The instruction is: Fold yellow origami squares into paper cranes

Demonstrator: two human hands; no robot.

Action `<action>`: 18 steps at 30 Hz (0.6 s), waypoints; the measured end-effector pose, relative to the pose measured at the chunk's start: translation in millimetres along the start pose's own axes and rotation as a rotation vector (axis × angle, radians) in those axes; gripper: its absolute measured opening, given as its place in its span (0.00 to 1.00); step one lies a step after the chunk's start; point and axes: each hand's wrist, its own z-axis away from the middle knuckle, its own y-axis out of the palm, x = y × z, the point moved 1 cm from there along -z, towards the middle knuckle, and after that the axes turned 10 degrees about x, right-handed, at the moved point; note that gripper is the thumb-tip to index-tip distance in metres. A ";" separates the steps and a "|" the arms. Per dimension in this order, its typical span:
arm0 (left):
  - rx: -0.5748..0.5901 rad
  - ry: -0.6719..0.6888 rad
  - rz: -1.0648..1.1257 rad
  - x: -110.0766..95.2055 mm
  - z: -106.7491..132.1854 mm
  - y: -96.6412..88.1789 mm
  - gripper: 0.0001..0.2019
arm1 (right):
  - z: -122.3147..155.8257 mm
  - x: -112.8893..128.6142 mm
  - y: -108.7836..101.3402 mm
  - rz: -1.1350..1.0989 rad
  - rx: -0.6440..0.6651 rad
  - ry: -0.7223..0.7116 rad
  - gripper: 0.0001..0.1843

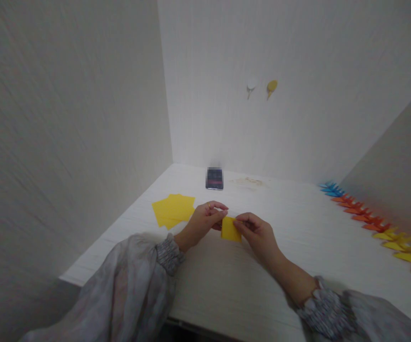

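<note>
A small yellow square of folded paper [230, 230] is held up between my two hands, above the white table. My left hand [207, 219], with a ring on one finger, pinches its upper left edge between thumb and fingers. At its upper right corner, my right hand [258, 232] grips the paper the same way. Just left of my left hand lies a loose stack of yellow paper sheets [173, 209], flat and overlapping. Whether both layers of the held square are fully pressed together cannot be made out.
A phone [214, 179] stands near the back wall. Along the right wall runs a row of folded paper figures, blue [331, 189], orange-red [364, 213] and yellow [405, 246]. Two hooks, one white [251, 87] and one yellow [272, 86], are on the back wall. The table's front edge [198, 327] is below.
</note>
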 end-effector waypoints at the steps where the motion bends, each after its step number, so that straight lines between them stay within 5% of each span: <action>1: 0.017 0.005 -0.005 0.1 0.2 0.1 0.16 | -0.1 0.2 -0.3 -0.009 -0.003 0.007 0.08; 8: 0.018 0.039 0.009 0.9 1.3 -2.3 0.19 | -0.5 2.2 -1.6 0.014 -0.013 -0.016 0.08; 18: 0.022 0.030 0.065 -0.3 1.4 -2.6 0.18 | 0.0 13.7 -2.3 0.053 0.132 -0.196 0.11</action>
